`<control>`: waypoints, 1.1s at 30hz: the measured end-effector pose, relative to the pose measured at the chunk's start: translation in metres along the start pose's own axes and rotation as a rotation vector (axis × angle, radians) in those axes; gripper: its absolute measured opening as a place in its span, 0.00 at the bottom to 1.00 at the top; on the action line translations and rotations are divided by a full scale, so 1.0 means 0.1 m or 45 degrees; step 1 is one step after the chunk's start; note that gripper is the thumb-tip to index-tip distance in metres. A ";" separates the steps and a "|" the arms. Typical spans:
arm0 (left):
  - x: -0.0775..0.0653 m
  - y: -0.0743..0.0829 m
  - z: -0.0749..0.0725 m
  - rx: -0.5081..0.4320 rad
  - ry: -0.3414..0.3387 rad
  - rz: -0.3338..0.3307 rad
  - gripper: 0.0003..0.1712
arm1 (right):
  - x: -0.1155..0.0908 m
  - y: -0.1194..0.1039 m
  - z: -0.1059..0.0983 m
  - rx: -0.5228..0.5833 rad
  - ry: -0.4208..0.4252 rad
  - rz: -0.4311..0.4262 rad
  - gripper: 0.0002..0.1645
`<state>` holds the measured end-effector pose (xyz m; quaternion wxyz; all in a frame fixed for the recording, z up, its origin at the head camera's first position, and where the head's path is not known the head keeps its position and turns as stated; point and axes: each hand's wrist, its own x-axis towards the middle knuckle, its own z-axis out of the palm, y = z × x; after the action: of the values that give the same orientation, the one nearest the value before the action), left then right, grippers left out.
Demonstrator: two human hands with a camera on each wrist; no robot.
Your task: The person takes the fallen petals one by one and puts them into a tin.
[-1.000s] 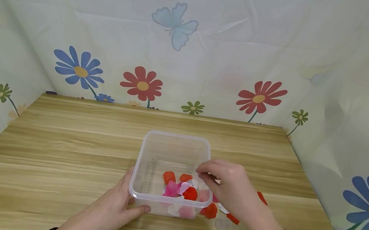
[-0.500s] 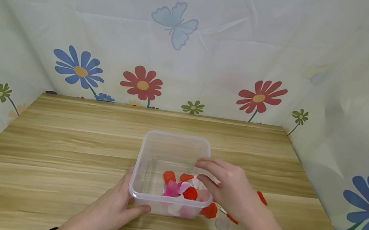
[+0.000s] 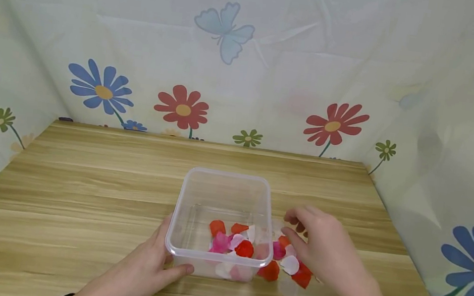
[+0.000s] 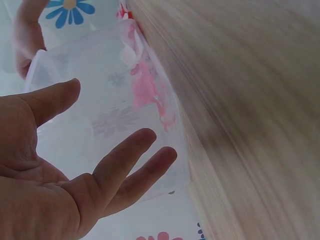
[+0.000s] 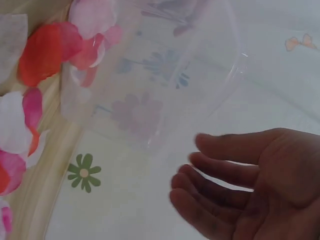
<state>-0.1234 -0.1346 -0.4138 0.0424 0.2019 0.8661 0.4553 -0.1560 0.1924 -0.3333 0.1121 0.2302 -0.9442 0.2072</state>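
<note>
A clear plastic box (image 3: pixel 225 186) without a lid stands on the table, with several red, pink and white petals (image 3: pixel 244 249) in its right part. My left hand (image 3: pixel 154 262) rests on the box's left side, thumb at the front corner; in the left wrist view its thumb and fingers (image 4: pixel 127 155) spread along the wall. Right of the box my right hand (image 3: pixel 321 239) hovers above a loose pile of petals (image 3: pixel 290 264). In the right wrist view its fingers (image 5: pixel 205 200) are loosely bent, and I see nothing between them and the thumb.
The wooden table (image 3: pixel 103 175) reaches back to a white cloth backdrop (image 3: pixel 272 87) printed with flowers and a butterfly. Cloth also hangs at both sides. A pale, see-through petal (image 3: pixel 288 289) lies in front of the pile, close to the box's right front corner.
My right hand has gone from over the box's right rim to the right, above the loose petals. A white petal now shows at the box's right inside. My left hand and the box stay put.
</note>
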 end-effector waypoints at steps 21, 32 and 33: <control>0.00 0.00 0.01 0.041 0.014 -0.005 0.56 | -0.21 0.26 0.32 0.026 -0.582 0.159 0.14; 0.00 0.00 0.01 0.035 0.010 -0.004 0.55 | -0.27 0.28 0.41 0.034 -0.684 0.205 0.15; 0.00 0.00 0.01 0.035 0.010 -0.002 0.55 | -0.28 0.29 0.42 0.023 -0.684 0.165 0.15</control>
<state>-0.1233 -0.1337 -0.4140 0.0367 0.2001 0.8726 0.4440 -0.1505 0.2078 -0.3890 -0.1580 0.2172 -0.9509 0.1539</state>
